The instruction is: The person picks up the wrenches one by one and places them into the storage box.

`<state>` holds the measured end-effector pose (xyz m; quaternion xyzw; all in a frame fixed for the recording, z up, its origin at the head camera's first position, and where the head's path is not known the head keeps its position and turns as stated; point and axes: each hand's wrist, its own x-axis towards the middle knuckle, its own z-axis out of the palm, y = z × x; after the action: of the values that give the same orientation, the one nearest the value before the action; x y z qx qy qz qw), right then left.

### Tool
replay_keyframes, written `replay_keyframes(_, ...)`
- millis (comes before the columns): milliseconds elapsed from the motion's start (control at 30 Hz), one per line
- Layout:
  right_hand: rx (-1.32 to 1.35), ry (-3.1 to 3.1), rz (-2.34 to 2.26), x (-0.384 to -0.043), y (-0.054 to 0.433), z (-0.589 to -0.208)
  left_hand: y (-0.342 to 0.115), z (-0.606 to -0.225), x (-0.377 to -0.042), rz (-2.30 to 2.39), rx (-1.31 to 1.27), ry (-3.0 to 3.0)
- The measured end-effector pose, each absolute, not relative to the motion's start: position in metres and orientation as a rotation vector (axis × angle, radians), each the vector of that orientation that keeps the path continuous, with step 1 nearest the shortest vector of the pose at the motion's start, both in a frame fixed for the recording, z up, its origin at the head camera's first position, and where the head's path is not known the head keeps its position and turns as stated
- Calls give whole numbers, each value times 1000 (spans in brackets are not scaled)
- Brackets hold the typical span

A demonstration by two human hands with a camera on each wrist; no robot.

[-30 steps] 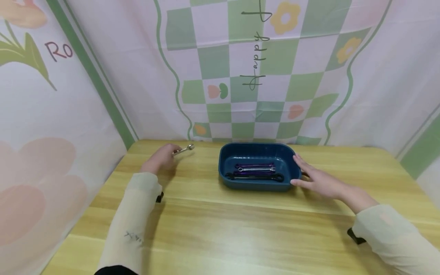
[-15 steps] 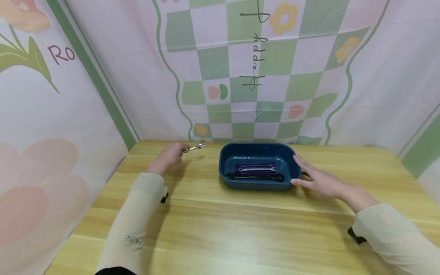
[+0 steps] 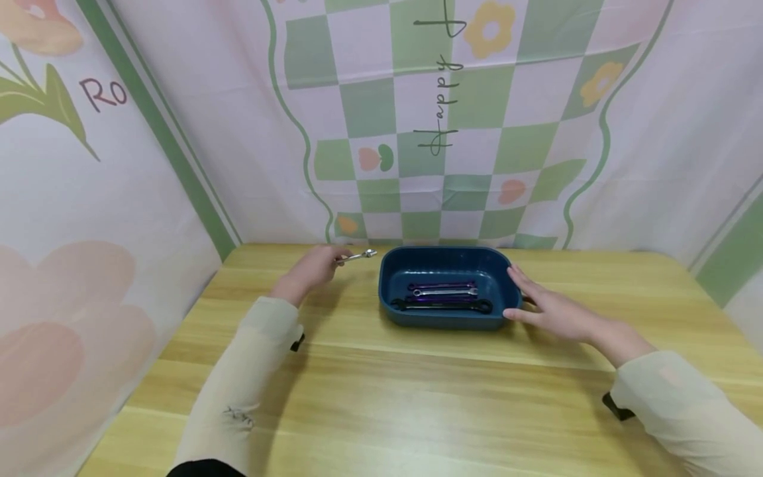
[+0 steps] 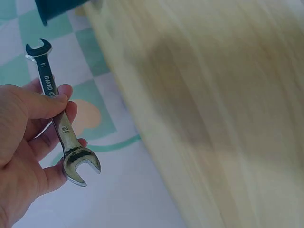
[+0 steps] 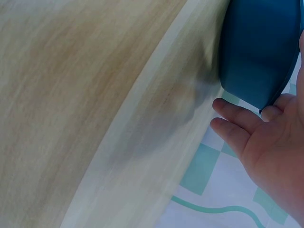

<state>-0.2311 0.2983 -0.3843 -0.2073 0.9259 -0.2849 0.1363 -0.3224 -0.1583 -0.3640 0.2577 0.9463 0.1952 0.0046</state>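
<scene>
Above the far left part of the table, my left hand (image 3: 314, 268) grips a silver double open-end wrench (image 4: 66, 133) by its middle, thumb against fingers. Its jaw ends stick out on both sides of the hand, and the number 12 shows near the closer one. One end points toward a dark blue plastic bin (image 3: 444, 322), just left of its rim. Inside the bin lie several wrenches side by side, among them a silver wrench (image 3: 444, 293) and a longer black wrench (image 3: 441, 307). My right hand (image 3: 557, 315) touches the bin's right end with extended fingers.
The bin stands on a wood-grain table (image 3: 405, 397), near its back edge. Behind it hangs a curtain (image 3: 417, 159) with a green checkered print, and another printed cloth (image 3: 119, 179) borders the left side.
My left hand has moved to the right with the wrench, bringing its end close to the bin. The right hand and the bin have stayed in place.
</scene>
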Motion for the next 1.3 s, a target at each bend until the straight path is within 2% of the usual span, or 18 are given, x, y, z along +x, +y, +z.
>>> replay_keyframes(333,-601,2688,-798,-231,298,-384,-134,-347,-318,645,876,2980)
replay_keyframes(767,-600,2687,-806,-230,299,-384,-80,-332,-311,550,1039,2934)
replay_keyframes(1300,-607,2675,-829,-231,299,-383,-37,-334,-318,459,1063,2844)
